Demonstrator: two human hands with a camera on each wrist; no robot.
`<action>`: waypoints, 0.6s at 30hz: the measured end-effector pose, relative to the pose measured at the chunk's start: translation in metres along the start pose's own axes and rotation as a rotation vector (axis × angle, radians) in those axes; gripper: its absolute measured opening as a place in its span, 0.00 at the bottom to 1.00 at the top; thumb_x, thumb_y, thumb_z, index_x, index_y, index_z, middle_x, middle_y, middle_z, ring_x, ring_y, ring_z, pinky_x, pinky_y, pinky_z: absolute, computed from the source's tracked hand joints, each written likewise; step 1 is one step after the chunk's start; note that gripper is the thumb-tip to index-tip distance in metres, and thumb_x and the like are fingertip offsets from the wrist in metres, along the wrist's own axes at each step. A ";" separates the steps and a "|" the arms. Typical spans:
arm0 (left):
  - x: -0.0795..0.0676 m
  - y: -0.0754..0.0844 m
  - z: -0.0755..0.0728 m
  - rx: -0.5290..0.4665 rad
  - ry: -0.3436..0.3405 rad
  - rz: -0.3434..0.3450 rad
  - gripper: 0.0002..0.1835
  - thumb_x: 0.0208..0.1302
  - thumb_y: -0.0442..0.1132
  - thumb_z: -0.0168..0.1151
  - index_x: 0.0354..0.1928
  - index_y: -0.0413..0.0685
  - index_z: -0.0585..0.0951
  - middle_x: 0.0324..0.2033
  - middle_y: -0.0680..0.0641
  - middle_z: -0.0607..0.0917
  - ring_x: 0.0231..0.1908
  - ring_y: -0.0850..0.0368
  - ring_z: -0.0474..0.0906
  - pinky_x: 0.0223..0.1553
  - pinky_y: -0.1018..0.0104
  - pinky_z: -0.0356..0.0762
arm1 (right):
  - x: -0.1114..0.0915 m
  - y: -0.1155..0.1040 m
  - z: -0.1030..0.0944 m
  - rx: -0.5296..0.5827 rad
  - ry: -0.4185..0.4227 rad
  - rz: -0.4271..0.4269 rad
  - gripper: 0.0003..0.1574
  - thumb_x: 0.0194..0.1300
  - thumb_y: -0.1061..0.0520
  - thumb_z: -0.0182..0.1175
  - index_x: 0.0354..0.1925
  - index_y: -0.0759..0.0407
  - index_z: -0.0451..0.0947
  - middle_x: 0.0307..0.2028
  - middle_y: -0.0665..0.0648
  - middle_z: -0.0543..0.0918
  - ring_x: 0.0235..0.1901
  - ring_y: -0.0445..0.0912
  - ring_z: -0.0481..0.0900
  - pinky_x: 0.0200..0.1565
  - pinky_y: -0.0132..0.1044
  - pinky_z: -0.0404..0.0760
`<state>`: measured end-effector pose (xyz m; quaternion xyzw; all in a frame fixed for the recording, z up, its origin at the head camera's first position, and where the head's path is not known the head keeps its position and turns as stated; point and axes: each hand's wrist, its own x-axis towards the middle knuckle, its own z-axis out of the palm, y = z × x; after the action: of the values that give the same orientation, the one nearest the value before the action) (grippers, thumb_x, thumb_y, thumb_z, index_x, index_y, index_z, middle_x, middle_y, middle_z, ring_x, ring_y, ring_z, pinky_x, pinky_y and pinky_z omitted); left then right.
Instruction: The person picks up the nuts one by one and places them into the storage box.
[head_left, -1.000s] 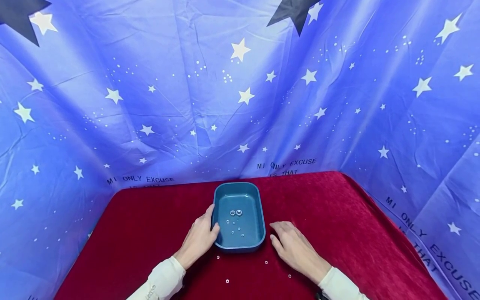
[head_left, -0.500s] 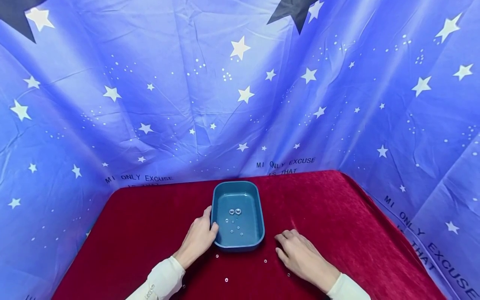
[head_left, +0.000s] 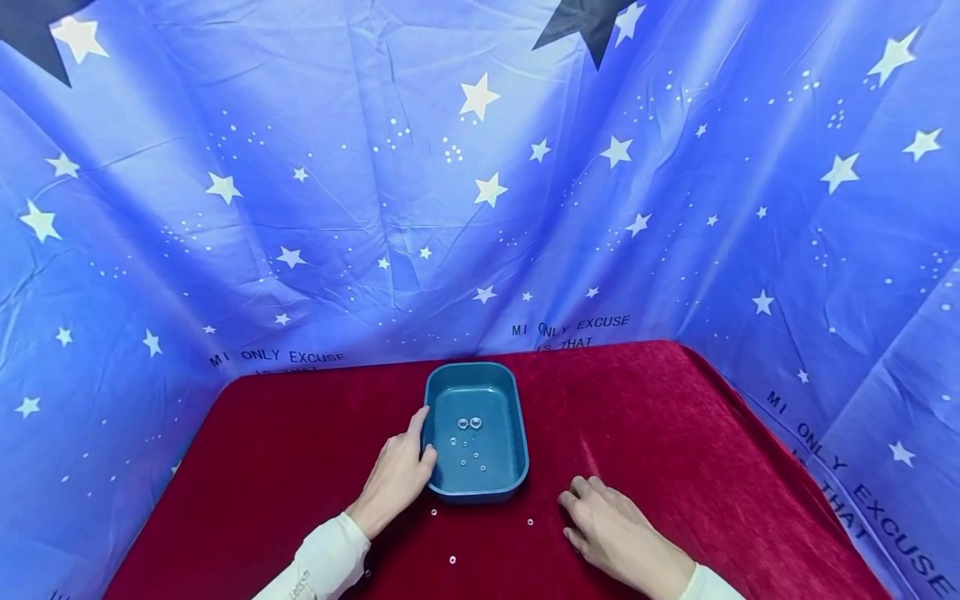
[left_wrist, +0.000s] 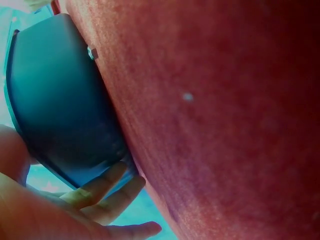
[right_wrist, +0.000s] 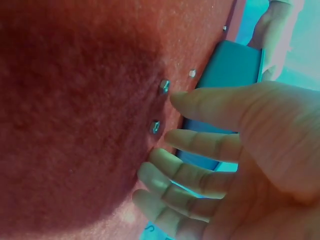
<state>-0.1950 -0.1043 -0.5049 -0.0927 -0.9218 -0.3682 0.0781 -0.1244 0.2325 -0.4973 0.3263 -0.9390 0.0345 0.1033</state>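
Observation:
A teal rectangular box [head_left: 483, 497] stands on the red cloth, holding two larger metal nuts [head_left: 476, 423] and several tiny ones [head_left: 453, 441]. My left hand [head_left: 396, 475] grips its left side; in the left wrist view the thumb is at the rim and the fingers [left_wrist: 107, 187] lie against the outer wall. To the right of the box, my right hand [head_left: 618, 533] hovers low over the cloth, fingers loosely bent. In the right wrist view, two small nuts [right_wrist: 165, 86] [right_wrist: 155, 126] lie close to its thumb and fingertips, with nothing held.
More small nuts lie on the cloth in front of the box, one at its near left corner [head_left: 434, 512], one near its right corner [head_left: 530, 522] and one nearer [head_left: 452, 560]. A blue star-printed curtain [head_left: 375, 208] surrounds the red-covered table [head_left: 315, 433].
My right hand has moved right and toward me, away from the box, and now covers a small nut that showed earlier. The left hand stays on the box.

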 end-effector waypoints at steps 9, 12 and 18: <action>0.000 0.002 0.000 -0.007 -0.015 -0.011 0.35 0.77 0.31 0.59 0.83 0.34 0.64 0.40 0.42 0.91 0.39 0.54 0.88 0.52 0.51 0.88 | -0.010 0.003 -0.001 0.072 -0.012 -0.010 0.13 0.58 0.61 0.80 0.38 0.55 0.85 0.31 0.48 0.75 0.29 0.40 0.72 0.31 0.36 0.81; 0.000 0.002 0.001 -0.004 -0.022 -0.020 0.35 0.78 0.31 0.59 0.83 0.35 0.63 0.36 0.47 0.89 0.38 0.57 0.87 0.51 0.54 0.87 | -0.012 0.002 -0.002 0.087 -0.030 -0.005 0.10 0.60 0.60 0.79 0.37 0.55 0.85 0.30 0.47 0.74 0.28 0.39 0.69 0.31 0.35 0.80; -0.001 0.000 0.001 -0.007 -0.031 -0.026 0.35 0.79 0.33 0.58 0.84 0.36 0.63 0.41 0.42 0.90 0.42 0.54 0.88 0.53 0.52 0.87 | -0.015 0.001 -0.003 0.115 -0.086 -0.038 0.08 0.63 0.58 0.78 0.38 0.55 0.87 0.31 0.46 0.74 0.29 0.37 0.68 0.32 0.34 0.79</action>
<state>-0.1945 -0.1037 -0.5055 -0.0865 -0.9228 -0.3708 0.0585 -0.1131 0.2427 -0.4976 0.3505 -0.9327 0.0723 0.0447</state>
